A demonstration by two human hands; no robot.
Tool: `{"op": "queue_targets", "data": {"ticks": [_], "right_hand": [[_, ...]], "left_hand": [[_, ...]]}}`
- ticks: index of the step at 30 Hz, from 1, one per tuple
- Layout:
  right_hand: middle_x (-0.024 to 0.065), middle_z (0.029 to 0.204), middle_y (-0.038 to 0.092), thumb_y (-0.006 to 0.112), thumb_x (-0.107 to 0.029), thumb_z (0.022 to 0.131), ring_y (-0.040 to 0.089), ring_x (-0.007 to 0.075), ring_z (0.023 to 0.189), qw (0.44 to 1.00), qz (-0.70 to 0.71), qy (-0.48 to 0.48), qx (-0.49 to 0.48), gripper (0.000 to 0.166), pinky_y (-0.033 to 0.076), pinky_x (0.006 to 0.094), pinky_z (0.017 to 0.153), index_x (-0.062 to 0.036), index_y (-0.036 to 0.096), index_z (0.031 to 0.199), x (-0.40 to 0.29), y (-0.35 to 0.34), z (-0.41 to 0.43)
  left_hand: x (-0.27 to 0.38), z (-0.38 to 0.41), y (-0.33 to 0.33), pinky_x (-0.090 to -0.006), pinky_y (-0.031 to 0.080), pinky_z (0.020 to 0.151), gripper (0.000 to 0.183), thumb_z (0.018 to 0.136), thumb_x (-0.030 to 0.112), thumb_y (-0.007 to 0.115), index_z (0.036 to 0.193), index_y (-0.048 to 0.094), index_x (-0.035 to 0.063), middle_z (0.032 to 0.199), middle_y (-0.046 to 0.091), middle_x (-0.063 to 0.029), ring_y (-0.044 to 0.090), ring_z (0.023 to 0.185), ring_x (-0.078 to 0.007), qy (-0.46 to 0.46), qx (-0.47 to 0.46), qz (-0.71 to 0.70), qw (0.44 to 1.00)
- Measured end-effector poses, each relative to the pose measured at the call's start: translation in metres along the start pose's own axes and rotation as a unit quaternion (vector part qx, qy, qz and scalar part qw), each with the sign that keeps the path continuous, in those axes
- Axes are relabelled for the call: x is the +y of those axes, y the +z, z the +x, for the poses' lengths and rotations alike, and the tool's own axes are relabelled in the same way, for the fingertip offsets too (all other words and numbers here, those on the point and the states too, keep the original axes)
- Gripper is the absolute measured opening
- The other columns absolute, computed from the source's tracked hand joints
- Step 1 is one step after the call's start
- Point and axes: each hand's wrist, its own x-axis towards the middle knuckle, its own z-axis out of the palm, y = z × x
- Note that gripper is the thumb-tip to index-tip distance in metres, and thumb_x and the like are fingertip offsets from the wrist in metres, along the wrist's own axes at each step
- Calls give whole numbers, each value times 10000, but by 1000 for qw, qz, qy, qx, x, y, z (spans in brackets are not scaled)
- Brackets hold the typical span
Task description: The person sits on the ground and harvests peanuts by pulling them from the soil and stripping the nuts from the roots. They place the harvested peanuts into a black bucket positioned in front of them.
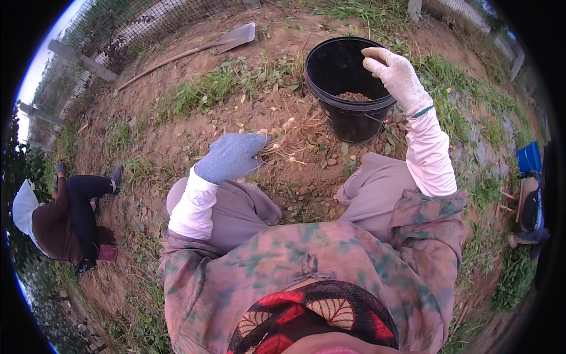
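Note:
My left hand point(234, 155), in a blue-grey knitted glove, is closed on a peanut plant whose pale pods and thin roots point(289, 135) spread out to the right of the fingers. In a whitish glove, my right hand point(391, 73) is raised over the right rim of a black plastic bucket point(353, 117). Its fingers are bent and apart, and nothing shows between them. A layer of brown peanuts point(353, 96) lies at the bottom of the bucket, which stands on the soil before my knees.
A shovel point(190, 53) lies on the soil beyond the green weeds. Wire fencing point(106, 40) runs behind it. Another person point(57, 221) sits low at the far left. At the far right are a blue bucket point(529, 158) and part of another person.

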Motion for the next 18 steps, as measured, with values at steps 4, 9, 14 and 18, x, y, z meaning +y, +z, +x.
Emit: {"op": "queue_targets", "data": {"ticks": [4, 9, 14, 18], "right_hand": [[134, 1049, 722, 665, -169, 917, 698, 223, 951, 995, 82, -43, -30, 287, 528, 310, 841, -12, 667, 1157, -50, 2, -42], [120, 927, 676, 708, -188, 870, 676, 311, 848, 979, -12, -194, -56, 248, 543, 371, 729, -48, 661, 1069, -64, 43, -67], [72, 940, 648, 731, -253, 832, 638, 295, 899, 946, -81, -290, -122, 273, 524, 408, 747, -128, 673, 1067, -51, 67, -48], [62, 1017, 622, 762, -277, 787, 590, 287, 976, 920, -109, -325, -192, 319, 491, 411, 826, -147, 688, 1068, -62, 78, -44]], "left_hand": [[-9, 8, -35, -455, 528, 814, 527, 770, 152, 676, 1292, 607, 129, 1070, 680, -172, 652, 987, -371, 35, -26, 57, 997], [14, 14, -52, -434, 526, 797, 484, 788, 167, 694, 1264, 620, 119, 1057, 677, -174, 651, 982, -375, 71, 8, 17, 997], [7, 14, -26, -454, 523, 745, 505, 782, 192, 715, 1269, 613, 108, 1009, 676, -178, 661, 894, -384, 122, 27, -50, 991], [1, 9, -28, -459, 524, 737, 531, 776, 190, 712, 1288, 601, 106, 1004, 678, -176, 659, 889, -386, 121, 5, -35, 992]]}}
